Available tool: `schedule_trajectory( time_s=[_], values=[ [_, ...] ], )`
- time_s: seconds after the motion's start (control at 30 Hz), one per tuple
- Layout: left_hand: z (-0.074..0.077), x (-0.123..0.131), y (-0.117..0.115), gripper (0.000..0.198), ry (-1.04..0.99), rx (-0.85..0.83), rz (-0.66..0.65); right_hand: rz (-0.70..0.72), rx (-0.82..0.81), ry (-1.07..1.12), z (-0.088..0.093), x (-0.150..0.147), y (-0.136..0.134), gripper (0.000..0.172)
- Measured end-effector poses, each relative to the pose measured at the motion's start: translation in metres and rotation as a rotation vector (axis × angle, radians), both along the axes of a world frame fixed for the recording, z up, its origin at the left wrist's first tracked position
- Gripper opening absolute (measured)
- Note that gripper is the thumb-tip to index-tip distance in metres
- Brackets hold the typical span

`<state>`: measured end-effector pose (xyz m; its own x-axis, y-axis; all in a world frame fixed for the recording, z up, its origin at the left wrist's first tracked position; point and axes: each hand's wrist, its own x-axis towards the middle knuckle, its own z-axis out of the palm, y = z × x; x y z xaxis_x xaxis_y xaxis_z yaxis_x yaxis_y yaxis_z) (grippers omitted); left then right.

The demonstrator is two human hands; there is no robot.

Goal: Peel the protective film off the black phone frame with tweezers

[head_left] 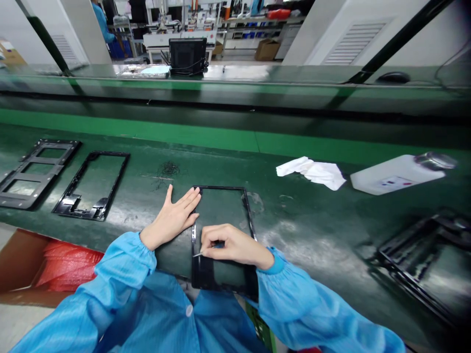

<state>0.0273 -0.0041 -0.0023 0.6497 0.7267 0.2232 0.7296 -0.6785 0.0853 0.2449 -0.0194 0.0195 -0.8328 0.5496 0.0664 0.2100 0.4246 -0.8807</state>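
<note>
A black rectangular plastic frame [248, 215] lies on the green bench in front of me, its near end close to my body. My left hand [175, 215] is spread with its fingertips resting on the frame's upper left edge. Inside the opening, my right hand [226, 243] is closed in a pinch on a thin, metallic-looking tool [197, 254]. The tool's tip meets the left rim, near the wider lower part of the frame. Most of the tool is hidden by my fingers, so its exact kind is unclear.
Left on the bench lie another black frame [121, 169] and a grey-black fixture [51, 174]. Black shavings [169, 169] lie beyond my left hand. Rightward are a crumpled white cloth [324, 174], a white bottle [395, 175] on its side and blurred black frames [408, 279]. An open box [18, 264] holds red wrap.
</note>
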Motion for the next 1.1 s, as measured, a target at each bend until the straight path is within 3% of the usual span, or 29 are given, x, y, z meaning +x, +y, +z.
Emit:
schedule_trajectory(
  time_s=[0.1, 0.2, 0.3, 0.47, 0.73, 1.1],
  values=[
    [-0.002, 0.0, 0.002, 0.05, 0.005, -0.008, 0.0, -0.103, 0.036, -0.024, -0.002, 0.003, -0.001, 0.018],
    [-0.002, -0.001, 0.002, 0.05, 0.003, -0.027, -0.001, -0.227, 0.173, -0.11, -0.005, 0.005, -0.003, 0.011],
    [0.0, -0.001, 0.002, 0.05, -0.008, -0.037, -0.001, -0.256, 0.314, -0.201, -0.007, 0.003, -0.007, 0.004],
    [0.001, -0.001, 0.001, 0.051, -0.017, -0.045, 0.0, -0.259, 0.47, -0.299, -0.008, -0.002, -0.013, 0.005],
    [0.002, 0.0, 0.001, 0.05, -0.01, -0.052, 0.005, -0.209, 0.588, -0.371, 0.0, -0.003, -0.017, 0.013],
    [-0.001, -0.001, 0.002, 0.051, -0.018, -0.041, 0.002, -0.147, 0.566, -0.372, 0.002, -0.001, -0.009, 0.017]
  ],
)
